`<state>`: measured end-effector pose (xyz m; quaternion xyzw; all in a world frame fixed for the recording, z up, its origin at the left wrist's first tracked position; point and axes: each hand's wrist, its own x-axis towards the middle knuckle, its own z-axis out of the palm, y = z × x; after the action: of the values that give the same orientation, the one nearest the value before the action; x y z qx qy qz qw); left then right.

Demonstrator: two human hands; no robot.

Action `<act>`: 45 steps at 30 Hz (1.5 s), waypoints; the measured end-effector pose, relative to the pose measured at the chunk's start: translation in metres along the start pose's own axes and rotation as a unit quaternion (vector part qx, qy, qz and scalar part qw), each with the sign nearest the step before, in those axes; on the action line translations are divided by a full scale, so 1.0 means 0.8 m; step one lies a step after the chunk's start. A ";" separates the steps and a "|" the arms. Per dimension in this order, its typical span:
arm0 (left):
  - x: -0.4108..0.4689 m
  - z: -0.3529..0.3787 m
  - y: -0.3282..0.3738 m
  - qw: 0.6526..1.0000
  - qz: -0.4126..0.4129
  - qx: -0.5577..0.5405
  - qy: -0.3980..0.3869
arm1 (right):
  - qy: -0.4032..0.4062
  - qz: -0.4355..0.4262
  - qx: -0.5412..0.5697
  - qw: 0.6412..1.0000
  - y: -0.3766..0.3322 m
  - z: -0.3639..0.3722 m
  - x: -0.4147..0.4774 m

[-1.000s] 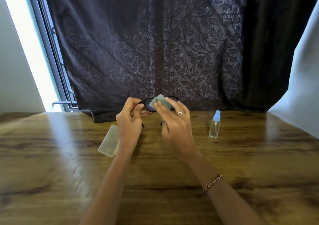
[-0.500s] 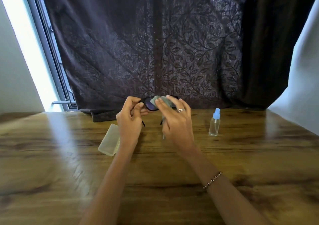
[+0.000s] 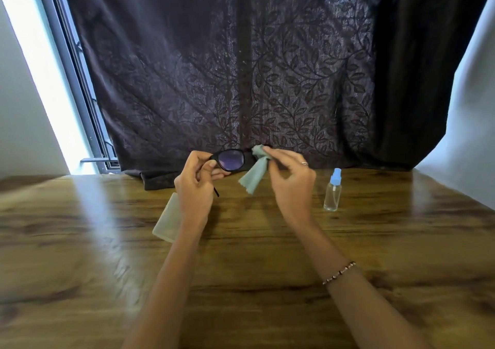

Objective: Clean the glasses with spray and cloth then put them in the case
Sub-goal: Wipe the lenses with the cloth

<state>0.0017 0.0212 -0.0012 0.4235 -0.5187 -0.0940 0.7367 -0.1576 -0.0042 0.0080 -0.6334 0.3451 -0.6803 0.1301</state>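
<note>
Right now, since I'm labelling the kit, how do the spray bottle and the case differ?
The spray bottle stands upright; the case lies flat. The spray bottle is clear with a blue cap; the case is pale and frosted. The spray bottle shows whole, right of the right hand; the case is partly hidden behind the left hand. Both sit on the wooden table, held by neither hand.

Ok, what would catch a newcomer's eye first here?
The raised hands at centre: the left hand grips black-framed dark-lensed glasses while the right hand pinches a pale green cleaning cloth against them. A clear spray bottle with a blue cap stands to the right, and a translucent plastic case lies by the left wrist.
</note>
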 end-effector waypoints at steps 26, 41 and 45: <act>0.002 -0.001 -0.001 1.000 -0.003 -0.010 -0.026 | -0.144 -0.124 -0.157 0.969 0.023 0.005 -0.020; 0.001 0.001 0.001 1.000 0.006 -0.017 -0.014 | -0.108 -0.133 -0.150 0.974 0.024 0.000 -0.023; 0.001 0.000 0.007 0.999 -0.004 -0.037 0.006 | -0.094 -0.141 -0.158 0.973 0.027 0.000 -0.024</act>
<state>0.0000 0.0241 0.0032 0.3984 -0.5085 -0.1131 0.7549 -0.1604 -0.0082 -0.0209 -0.7496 0.3414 -0.5659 -0.0366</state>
